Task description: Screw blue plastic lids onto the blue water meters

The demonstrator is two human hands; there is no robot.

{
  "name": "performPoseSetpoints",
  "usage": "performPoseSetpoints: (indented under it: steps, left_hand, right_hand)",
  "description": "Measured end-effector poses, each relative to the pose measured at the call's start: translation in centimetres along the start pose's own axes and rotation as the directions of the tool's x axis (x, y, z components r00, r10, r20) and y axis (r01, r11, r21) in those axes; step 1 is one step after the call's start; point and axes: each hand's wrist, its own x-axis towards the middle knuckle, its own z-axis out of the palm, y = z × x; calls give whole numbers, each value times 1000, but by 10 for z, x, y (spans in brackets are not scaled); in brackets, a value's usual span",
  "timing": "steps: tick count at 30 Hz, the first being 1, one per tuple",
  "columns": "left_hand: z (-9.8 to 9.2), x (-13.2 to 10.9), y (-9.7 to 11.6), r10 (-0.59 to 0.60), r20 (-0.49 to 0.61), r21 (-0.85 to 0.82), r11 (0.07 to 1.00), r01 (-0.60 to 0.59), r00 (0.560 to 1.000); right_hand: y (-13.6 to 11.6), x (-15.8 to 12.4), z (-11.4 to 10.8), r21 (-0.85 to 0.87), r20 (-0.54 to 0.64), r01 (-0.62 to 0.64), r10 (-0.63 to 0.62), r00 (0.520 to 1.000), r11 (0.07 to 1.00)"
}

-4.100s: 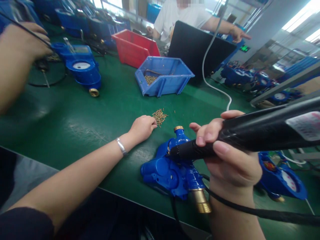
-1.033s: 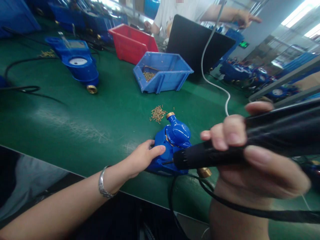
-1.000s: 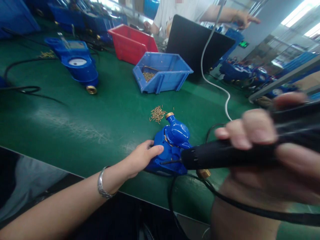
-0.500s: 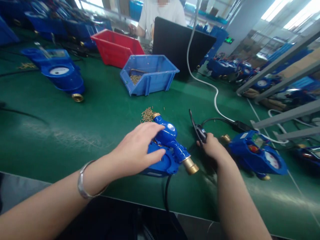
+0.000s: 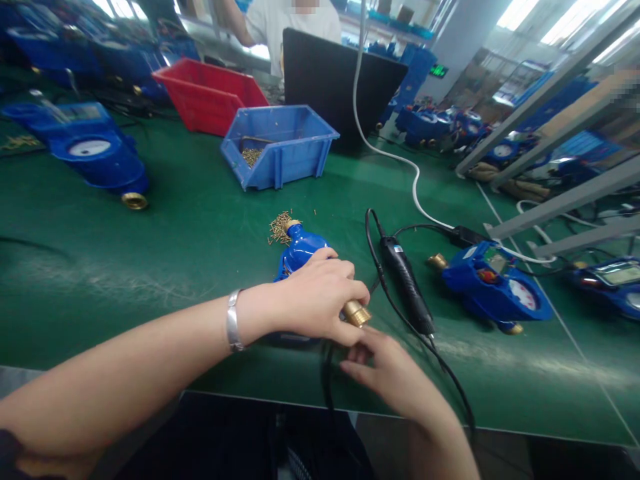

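Note:
A blue water meter [image 5: 302,248] lies on the green table in front of me, one brass end pointing away and the other brass fitting [image 5: 357,313] toward me. My left hand [image 5: 320,293] is wrapped over its pipe near the closer fitting, hiding much of the body. Just below that fitting is my right hand [image 5: 387,367], thumb and fingers apart; its fingertips are partly hidden beside the left hand, and nothing shows between them. To the right, a black electric screwdriver [image 5: 407,283] rests on the table with its cable looped alongside. Small brass screws [image 5: 280,228] are heaped by the far brass end.
A blue bin [image 5: 300,163] with screws and a red bin [image 5: 207,100] stand beyond. Other blue meters sit left [image 5: 95,150] and right [image 5: 495,283]. A white cable [image 5: 415,177] crosses to the grey rack [image 5: 555,193]. Behind a black panel [image 5: 340,87] is another person.
My right hand has let go of the screwdriver, leaving it on the table, and moved left to the meter's near end. My left hand has shifted toward the near fitting and closed over the pipe.

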Motion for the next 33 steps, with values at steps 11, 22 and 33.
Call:
performPoseSetpoints:
  steps: [11, 22, 33]
  left_hand:
    - [-10, -24, -8, -68, -126, -208, 977, 41, 990]
    - [-20, -51, -12, -321, -308, -709, 705, 9, 896]
    - [1, -73, -5, -388, -362, -867, 473, -154, 847]
  right_hand:
    - [-21, 40, 53, 248, -324, 351, -264, 909, 903]
    - [-12, 34, 42, 626, -346, 238, -9, 938, 742]
    - [-5, 22, 34, 814, -291, 242, 11, 957, 528]
